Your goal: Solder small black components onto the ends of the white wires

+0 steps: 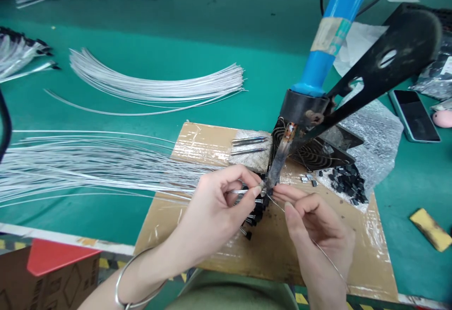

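A blue-handled soldering iron (319, 60) hangs tip-down in a black metal bracket (384, 60). Just left of its tip, my left hand (226, 211) pinches the end of a thin white wire (187, 190) between thumb and fingers. My right hand (314, 227) is closed on a strand of solder wire (330, 259), whose front end reaches to the iron's tip. The exact joint at the tip is partly hidden by fingertips. Beneath my left hand lie several wire ends with black connectors (248, 234), beside a long spread of white wires (88, 164).
Covered cardboard (197, 253) lies under the work. A pad (250, 157) bears spare metal tips; a black fan (314, 152) stands behind. Small black parts (348, 183) are piled at right, near a phone (415, 115) and yellow sponge (431, 229). Another wire bundle (158, 86) lies farther back.
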The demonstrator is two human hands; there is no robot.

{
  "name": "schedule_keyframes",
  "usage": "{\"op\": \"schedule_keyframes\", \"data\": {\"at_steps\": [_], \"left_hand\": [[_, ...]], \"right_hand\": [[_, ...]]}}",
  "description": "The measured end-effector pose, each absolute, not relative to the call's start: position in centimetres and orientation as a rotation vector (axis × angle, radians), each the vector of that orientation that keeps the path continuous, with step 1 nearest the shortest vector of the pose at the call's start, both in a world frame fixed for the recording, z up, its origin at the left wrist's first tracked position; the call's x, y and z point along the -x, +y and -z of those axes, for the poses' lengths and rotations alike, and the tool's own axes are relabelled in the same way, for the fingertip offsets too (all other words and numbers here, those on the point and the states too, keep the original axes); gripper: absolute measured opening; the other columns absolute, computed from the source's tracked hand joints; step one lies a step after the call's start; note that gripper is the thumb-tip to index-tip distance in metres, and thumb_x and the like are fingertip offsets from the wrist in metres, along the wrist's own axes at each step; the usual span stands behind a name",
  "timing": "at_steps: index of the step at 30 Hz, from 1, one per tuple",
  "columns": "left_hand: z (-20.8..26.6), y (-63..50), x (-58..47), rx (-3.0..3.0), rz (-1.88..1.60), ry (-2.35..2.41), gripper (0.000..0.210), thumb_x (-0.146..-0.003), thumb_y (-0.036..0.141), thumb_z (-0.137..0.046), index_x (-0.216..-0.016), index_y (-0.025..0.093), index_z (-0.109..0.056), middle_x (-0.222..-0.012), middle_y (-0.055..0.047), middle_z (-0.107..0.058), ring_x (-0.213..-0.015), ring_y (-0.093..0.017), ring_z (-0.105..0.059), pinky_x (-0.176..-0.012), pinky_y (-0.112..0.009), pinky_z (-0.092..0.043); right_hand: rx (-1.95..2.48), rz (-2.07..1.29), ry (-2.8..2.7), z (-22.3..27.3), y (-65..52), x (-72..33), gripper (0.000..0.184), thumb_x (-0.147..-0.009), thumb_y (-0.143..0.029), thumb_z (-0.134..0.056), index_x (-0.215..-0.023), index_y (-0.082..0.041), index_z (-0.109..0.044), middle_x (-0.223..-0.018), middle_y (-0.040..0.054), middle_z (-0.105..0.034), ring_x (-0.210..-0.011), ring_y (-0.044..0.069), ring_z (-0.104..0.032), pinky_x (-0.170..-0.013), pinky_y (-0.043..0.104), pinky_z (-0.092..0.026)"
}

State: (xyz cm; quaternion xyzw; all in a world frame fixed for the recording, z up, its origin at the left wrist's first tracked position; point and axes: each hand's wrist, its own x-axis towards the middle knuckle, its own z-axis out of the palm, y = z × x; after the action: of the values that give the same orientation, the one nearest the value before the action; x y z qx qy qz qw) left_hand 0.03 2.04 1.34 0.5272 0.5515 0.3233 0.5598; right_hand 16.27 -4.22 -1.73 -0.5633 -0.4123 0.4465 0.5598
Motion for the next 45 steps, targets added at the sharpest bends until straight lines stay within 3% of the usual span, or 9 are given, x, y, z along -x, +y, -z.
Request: {"op": "schedule_keyframes", "data": {"at_steps": [6,16,22,28,36,45], "left_hand": [[-1.3,1.9,0.0,-1.254,-0.742,1.288,0.015,-0.086,0.027,-0.067,-0.075,0.016,-0.067,-0.075,-0.005,-0.070,-0.055,-0.010,-0.041,-0.048,-0.024,-0.027],[-1.2,1.7,0.2,-1.287,-0.751,1.302,0.015,-0.086,0.027,-0.066,-0.076,0.016,-0.068,-0.078,-0.007,-0.071,-0.055,-0.011,-0.043,-0.047,-0.024,-0.025],[-1.0,1.9,0.0,-1.307,-0.758,1.301,0.014,-0.086,0.024,-0.065,-0.075,0.016,-0.068,-0.075,-0.005,-0.070,-0.052,-0.009,-0.036,-0.045,-0.023,-0.024],[-1.2,1.7,0.1,-1.330,-0.779,1.283,0.015,-0.087,0.023,-0.064,-0.075,0.015,-0.068,-0.071,-0.004,-0.068,-0.050,-0.008,-0.031,-0.043,-0.022,-0.020],[-1.1,1.7,0.0,-1.349,-0.795,1.266,0.014,-0.087,0.021,-0.063,-0.076,0.014,-0.068,-0.073,-0.004,-0.070,-0.048,-0.006,-0.027,-0.042,-0.022,-0.017],[-1.0,1.6,0.0,-1.344,-0.796,1.269,0.013,-0.086,0.020,-0.064,-0.075,0.016,-0.068,-0.072,-0.004,-0.070,-0.049,-0.008,-0.033,-0.043,-0.023,-0.021]], "right_hand": [[1.318,-1.044,-0.996,1.7,-4.3,-16.2,0.023,-0.098,-0.016,-0.074,-0.078,-0.025,-0.067,-0.115,0.0018,-0.087,-0.107,0.017,-0.084,-0.099,0.026,-0.066],[1.406,-1.026,-0.820,0.9,-4.4,-15.0,0.025,-0.095,-0.022,-0.078,-0.073,-0.024,-0.066,-0.110,0.0069,-0.086,-0.101,0.022,-0.084,-0.098,0.034,-0.068],[1.373,-0.974,-0.947,1.3,-4.2,-15.3,0.025,-0.096,-0.019,-0.075,-0.074,-0.024,-0.065,-0.108,0.0027,-0.087,-0.100,0.017,-0.084,-0.095,0.025,-0.067],[1.440,-0.974,-0.891,1.1,-4.6,-15.0,0.024,-0.095,-0.021,-0.076,-0.074,-0.025,-0.065,-0.111,0.0034,-0.086,-0.102,0.018,-0.083,-0.099,0.028,-0.065],[1.433,-0.943,-0.901,1.0,-4.4,-14.8,0.024,-0.095,-0.020,-0.076,-0.074,-0.025,-0.065,-0.108,0.0005,-0.087,-0.101,0.014,-0.082,-0.096,0.021,-0.063],[1.437,-0.894,-0.962,1.3,-4.6,-15.0,0.023,-0.096,-0.019,-0.074,-0.076,-0.025,-0.065,-0.109,-0.0018,-0.086,-0.099,0.011,-0.082,-0.095,0.019,-0.061]]}}
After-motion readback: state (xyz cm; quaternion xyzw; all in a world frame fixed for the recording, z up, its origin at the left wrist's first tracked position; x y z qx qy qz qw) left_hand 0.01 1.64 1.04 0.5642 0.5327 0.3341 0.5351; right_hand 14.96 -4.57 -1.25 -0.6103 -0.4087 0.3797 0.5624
